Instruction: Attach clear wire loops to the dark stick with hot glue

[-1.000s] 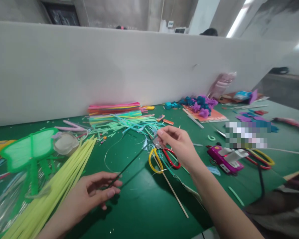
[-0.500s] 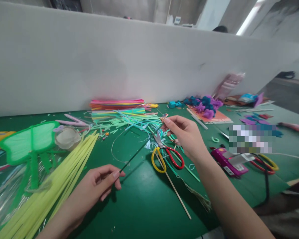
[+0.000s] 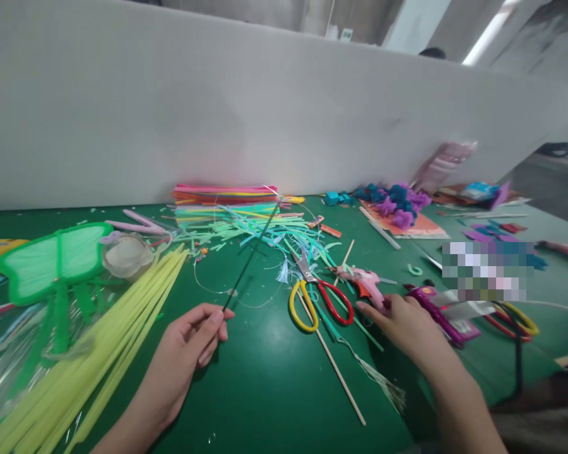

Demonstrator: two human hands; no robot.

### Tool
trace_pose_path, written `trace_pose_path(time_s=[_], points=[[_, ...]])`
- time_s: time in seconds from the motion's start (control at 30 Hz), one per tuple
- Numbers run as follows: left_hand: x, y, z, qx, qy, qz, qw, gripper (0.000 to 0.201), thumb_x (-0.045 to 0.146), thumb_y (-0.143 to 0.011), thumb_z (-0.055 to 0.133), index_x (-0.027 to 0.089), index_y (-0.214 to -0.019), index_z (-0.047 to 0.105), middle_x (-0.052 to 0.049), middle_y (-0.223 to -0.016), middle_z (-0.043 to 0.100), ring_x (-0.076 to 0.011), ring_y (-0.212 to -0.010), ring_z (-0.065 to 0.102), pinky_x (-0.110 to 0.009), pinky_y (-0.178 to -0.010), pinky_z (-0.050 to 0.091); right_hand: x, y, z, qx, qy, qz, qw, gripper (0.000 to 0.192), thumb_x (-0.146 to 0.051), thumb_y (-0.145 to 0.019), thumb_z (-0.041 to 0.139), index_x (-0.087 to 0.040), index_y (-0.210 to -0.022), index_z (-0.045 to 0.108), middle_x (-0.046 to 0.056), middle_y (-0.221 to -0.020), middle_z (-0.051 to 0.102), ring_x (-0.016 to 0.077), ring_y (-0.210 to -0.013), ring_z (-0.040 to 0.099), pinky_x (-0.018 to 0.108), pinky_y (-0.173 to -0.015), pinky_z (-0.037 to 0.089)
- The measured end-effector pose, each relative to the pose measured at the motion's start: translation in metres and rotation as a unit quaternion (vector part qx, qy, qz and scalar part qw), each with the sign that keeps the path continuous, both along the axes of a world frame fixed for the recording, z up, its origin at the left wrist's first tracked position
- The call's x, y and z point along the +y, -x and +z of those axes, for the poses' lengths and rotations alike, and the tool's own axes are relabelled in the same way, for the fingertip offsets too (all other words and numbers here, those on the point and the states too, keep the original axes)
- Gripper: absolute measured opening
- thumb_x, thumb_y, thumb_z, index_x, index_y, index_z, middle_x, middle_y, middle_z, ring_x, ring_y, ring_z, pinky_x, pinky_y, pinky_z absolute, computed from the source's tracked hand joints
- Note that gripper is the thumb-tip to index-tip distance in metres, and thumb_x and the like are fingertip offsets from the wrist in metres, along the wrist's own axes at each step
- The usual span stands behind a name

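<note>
Dark stick [image 3: 251,255] in left fingers' [image 3: 208,323] grip, right fingers' [image 3: 379,316] unclear, partition [image 3: 123,113] behind green table [image 3: 265,384]

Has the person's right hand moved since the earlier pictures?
Yes: judged against the nearer scissors, the right hand has shifted rightward and toward the wearer, to the pink glue gun.

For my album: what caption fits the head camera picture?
Left hand holding a thin dark rod, right hand at a pink glue gun, scissors between the hands.
</note>
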State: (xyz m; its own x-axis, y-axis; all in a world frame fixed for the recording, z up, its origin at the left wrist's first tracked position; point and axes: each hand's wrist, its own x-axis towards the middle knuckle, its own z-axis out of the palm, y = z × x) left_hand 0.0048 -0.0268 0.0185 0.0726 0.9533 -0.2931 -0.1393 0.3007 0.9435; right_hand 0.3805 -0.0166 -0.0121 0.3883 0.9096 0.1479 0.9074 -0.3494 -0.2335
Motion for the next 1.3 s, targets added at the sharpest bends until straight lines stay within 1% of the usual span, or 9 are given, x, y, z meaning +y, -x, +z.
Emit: trace_pose_path(time_s=[0.1, 0.23, 0.47, 0.57, 0.73, 0.97, 1.03, 1.2, 1.3], points=[[-0.001, -0.001, 0.000, -0.024, 0.009, 0.011, 1.000, 0.031, 0.047, -0.081, 0.072, 0.018, -0.091, 0.068, 0.004, -0.070, 0.055, -0.0030, -0.048, 0.030, -0.019, -0.044, 0.023, 0.008, 0.007, -0.006, 0.057, 0.001, -0.007, 0.998, 0.035, -0.058, -0.073, 0.057, -0.025, -0.067, 0.047, 0.015, -0.075, 0.062, 0.0353, -0.077, 0.062, 0.045, -0.070, 0.045], [-0.001, -0.001, 0.000, -0.033, 0.014, 0.015, 0.999, 0.029, 0.046, -0.081, 0.072, 0.018, -0.087, 0.069, 0.004, -0.070, 0.054, -0.0019, -0.047, 0.030, -0.018, -0.044, 0.023, 0.008, 0.004, -0.005, 0.141, -0.010, -0.036, 0.989, 0.030, -0.051, -0.076, 0.051, -0.022, -0.085, 0.051, 0.010, -0.069, 0.064, 0.0320, -0.067, 0.064, 0.044, -0.065, 0.047], [-0.001, -0.002, -0.002, -0.032, 0.020, 0.022, 0.999, 0.029, 0.048, -0.083, 0.070, 0.019, -0.091, 0.069, 0.004, -0.072, 0.056, -0.0018, -0.048, 0.030, -0.016, -0.043, 0.024, -0.011, 0.008, 0.021, 0.282, -0.157, -0.094, 0.942, 0.062, -0.059, -0.078, 0.057, -0.020, -0.126, 0.047, 0.016, -0.094, 0.068, 0.0241, -0.064, 0.065, 0.039, -0.061, 0.052], [-0.001, -0.001, -0.004, -0.026, 0.027, 0.031, 0.999, 0.030, 0.048, -0.081, 0.072, 0.021, -0.092, 0.067, 0.005, -0.072, 0.056, -0.0024, -0.048, 0.030, -0.016, -0.042, 0.023, -0.016, 0.022, 0.039, 0.348, -0.209, -0.069, 0.912, 0.050, -0.054, -0.071, 0.067, -0.021, -0.108, 0.059, 0.008, -0.080, 0.066, 0.0221, -0.062, 0.062, 0.037, -0.062, 0.050], [0.000, 0.001, -0.005, -0.021, 0.026, 0.041, 0.999, 0.031, 0.049, -0.079, 0.073, 0.021, -0.090, 0.066, 0.005, -0.070, 0.056, -0.0031, -0.048, 0.031, -0.016, -0.042, 0.023, -0.020, 0.038, 0.051, 0.398, -0.129, -0.026, 0.908, 0.049, -0.052, -0.071, 0.068, -0.020, -0.106, 0.055, -0.005, -0.052, 0.052, 0.0151, -0.047, 0.048, 0.028, -0.046, 0.040], [0.004, -0.005, -0.006, -0.045, 0.000, 0.065, 0.997, 0.025, 0.043, -0.082, 0.071, 0.021, -0.091, 0.064, 0.004, -0.070, 0.057, -0.0034, -0.047, 0.030, -0.014, -0.040, 0.023, -0.023, 0.047, 0.049, 0.438, -0.086, 0.015, 0.895, 0.046, -0.056, -0.074, 0.073, -0.023, -0.101, 0.056, -0.006, -0.063, 0.051, 0.0097, -0.052, 0.043, 0.022, -0.046, 0.034], [0.006, -0.006, -0.006, -0.052, -0.008, 0.072, 0.996, 0.023, 0.042, -0.083, 0.070, 0.021, -0.091, 0.063, 0.004, -0.071, 0.057, -0.0035, -0.047, 0.030, -0.014, -0.039, 0.023, -0.021, 0.048, 0.049, 0.509, -0.080, 0.028, 0.857, 0.042, -0.057, -0.076, 0.073, -0.022, -0.089, 0.054, -0.007, -0.060, 0.044, 0.0074, -0.050, 0.036, 0.021, -0.044, 0.027], [0.012, -0.008, -0.010, -0.056, -0.017, 0.087, 0.994, 0.023, 0.041, -0.083, 0.071, 0.020, -0.091, 0.063, 0.005, -0.069, 0.056, -0.0029, -0.046, 0.029, -0.013, -0.038, 0.023, -0.014, 0.050, 0.051, 0.728, -0.020, 0.070, 0.681, 0.040, -0.059, -0.086, 0.060, -0.021, -0.082, 0.050, -0.010, -0.055, 0.030, 0.0045, -0.043, 0.023, 0.021, -0.042, 0.018], [0.013, -0.007, -0.013, -0.054, -0.024, 0.099, 0.993, 0.026, 0.041, -0.081, 0.073, 0.020, -0.092, 0.063, 0.005, -0.069, 0.056, -0.0021, -0.046, 0.030, -0.012, -0.038, 0.024, -0.011, 0.052, 0.053, 0.759, -0.022, 0.107, 0.642, 0.043, -0.062, -0.084, 0.063, -0.020, -0.086, 0.054, -0.010, -0.054, 0.030, 0.0047, -0.043, 0.022, 0.020, -0.042, 0.019]])
